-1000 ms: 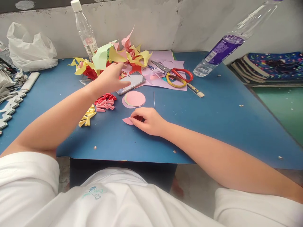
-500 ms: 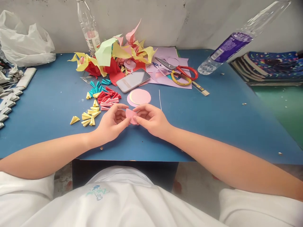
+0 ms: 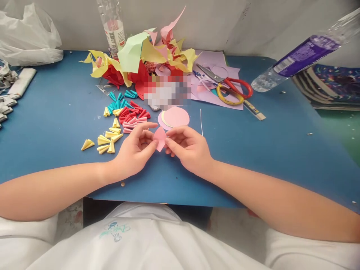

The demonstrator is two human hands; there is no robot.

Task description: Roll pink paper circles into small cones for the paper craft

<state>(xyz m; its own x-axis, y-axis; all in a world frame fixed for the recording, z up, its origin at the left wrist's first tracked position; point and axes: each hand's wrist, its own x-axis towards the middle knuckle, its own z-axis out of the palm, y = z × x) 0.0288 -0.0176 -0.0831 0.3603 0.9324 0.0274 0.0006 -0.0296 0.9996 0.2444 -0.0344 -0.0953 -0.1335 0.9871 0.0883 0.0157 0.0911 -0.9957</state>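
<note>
A small folded pink paper piece point(image 3: 160, 138) is pinched between both hands just above the blue table point(image 3: 275, 150). My left hand point(image 3: 135, 150) grips its left side with thumb and fingers. My right hand point(image 3: 189, 148) grips its right side the same way. Just beyond the hands lies a stack of pink and yellow paper circles point(image 3: 174, 117). To the left are several small folded paper cones in red, pink, yellow and teal point(image 3: 120, 118).
A heap of crumpled coloured paper scraps point(image 3: 146, 60) lies at the back with a phone point(image 3: 165, 93), scissors point(image 3: 227, 88) on lilac sheets and a ruler point(image 3: 254, 109). Two plastic bottles point(image 3: 114, 26) point(image 3: 298, 62), a white bag point(image 3: 25, 37) and stacked books point(image 3: 332, 88) surround them.
My left hand left the phone and came down to join the right hand. Both hands now hold the pink piece lifted off the table, and it is folded narrower.
</note>
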